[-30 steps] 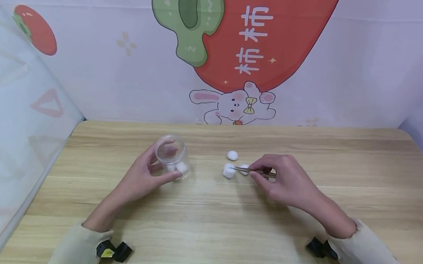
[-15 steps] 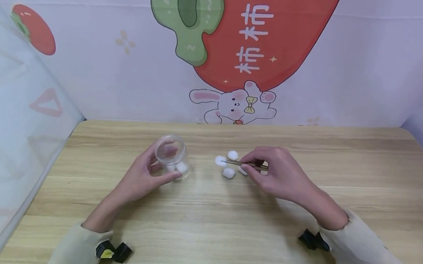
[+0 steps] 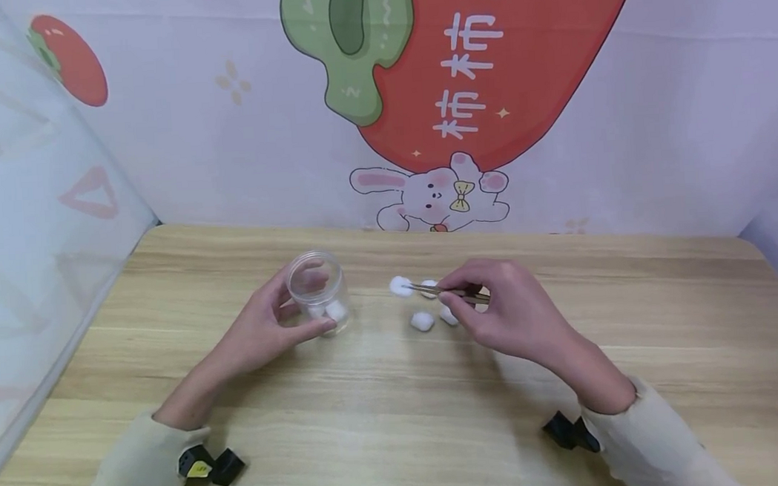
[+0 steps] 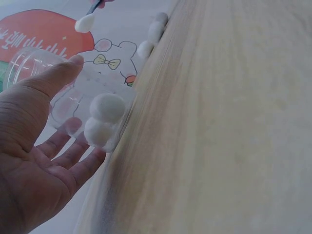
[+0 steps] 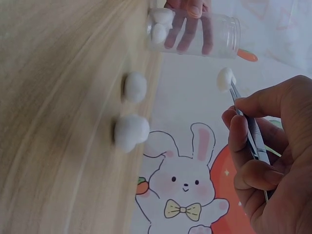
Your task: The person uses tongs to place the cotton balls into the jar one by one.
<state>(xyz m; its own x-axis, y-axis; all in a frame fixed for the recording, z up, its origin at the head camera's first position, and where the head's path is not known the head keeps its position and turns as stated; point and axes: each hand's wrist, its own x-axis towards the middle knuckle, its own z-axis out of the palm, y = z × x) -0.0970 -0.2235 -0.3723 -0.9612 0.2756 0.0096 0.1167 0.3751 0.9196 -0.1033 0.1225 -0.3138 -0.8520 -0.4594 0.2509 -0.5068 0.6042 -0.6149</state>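
Observation:
My left hand (image 3: pixel 258 327) grips a clear open-topped jar (image 3: pixel 318 284) that stands upright on the table. White balls (image 4: pixel 107 107) lie at the jar's bottom in the left wrist view. My right hand (image 3: pixel 515 308) pinches metal tweezers (image 5: pixel 253 133), whose tips hold one white ball (image 5: pixel 224 80) in the air, right of the jar and about level with its mouth in the right wrist view. Three more white balls lie on the table below the tweezers, one of them (image 3: pixel 423 321) nearest the front, another (image 3: pixel 449 316) partly behind my right hand.
The wooden table (image 3: pixel 374 430) reaches back to a printed cloth (image 3: pixel 236 148) with a rabbit and a large red fruit. Another pale cloth (image 3: pixel 19 206) hangs along the left side. A black device (image 3: pixel 210 466) sits at my left cuff, another (image 3: pixel 570 432) at the right.
The tweezers have lifted one ball off the pile and carried it up and to the left, towards the jar. My right hand moved along with it; the left hand and jar have stayed in place.

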